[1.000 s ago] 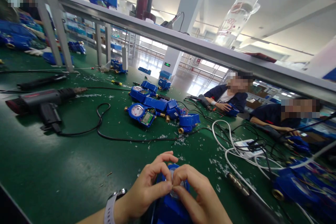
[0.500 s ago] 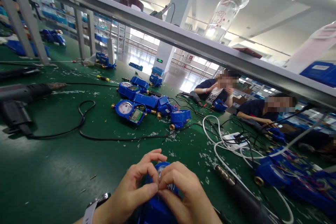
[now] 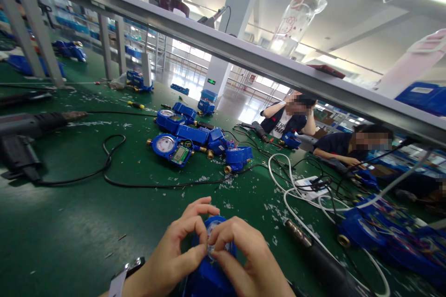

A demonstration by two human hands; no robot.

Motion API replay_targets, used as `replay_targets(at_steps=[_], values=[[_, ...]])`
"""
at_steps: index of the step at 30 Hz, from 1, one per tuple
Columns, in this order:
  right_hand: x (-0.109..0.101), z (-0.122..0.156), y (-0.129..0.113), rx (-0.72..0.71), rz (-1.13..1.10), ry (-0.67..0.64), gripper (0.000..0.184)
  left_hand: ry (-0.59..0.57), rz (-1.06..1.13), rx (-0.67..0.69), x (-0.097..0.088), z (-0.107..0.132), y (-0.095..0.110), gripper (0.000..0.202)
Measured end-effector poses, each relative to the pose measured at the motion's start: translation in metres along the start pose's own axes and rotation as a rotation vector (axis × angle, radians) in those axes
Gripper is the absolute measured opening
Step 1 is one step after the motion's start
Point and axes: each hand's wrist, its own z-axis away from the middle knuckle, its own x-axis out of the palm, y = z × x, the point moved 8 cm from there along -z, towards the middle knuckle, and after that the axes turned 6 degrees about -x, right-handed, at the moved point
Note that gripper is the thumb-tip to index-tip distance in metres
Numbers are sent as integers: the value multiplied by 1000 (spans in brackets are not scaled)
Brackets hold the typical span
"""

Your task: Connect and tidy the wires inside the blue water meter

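shifted left in view since the earlier frame, the left hand (image 3: pixel 174 248) and right hand (image 3: pixel 249 260) stayed narrowly pinched on the dial of a blue water meter (image 3: pixel 209 278), which lay between them, its long axis pointing away over the green counter (image 3: pixel 69 222).

The water meter (image 3: pixel 209 278) is bright blue. The workbench (image 3: pixel 62 236) is dark green, speckled with white scraps (image 3: pixel 228 205). A white cable (image 3: pixel 296 204) and a black cable (image 3: pixel 139 182) loop across it, and the watch strap (image 3: pixel 117 284) is white.
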Motion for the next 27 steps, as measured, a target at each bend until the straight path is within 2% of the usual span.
replay_targets(at_steps=[5,12,17,27], values=[[-3,-1,-3,-12,58,0,14,53,-34,18,-2,4,-1,18],[-6,0,-11,-52,172,-94,21,241,203,-37,-25,3,-18,20],[-8,3,-10,-5,190,-118,19,339,230,16,-34,3,-13,28],[-11,4,-11,-44,136,-72,24,309,9,49,-36,-4,8,54]])
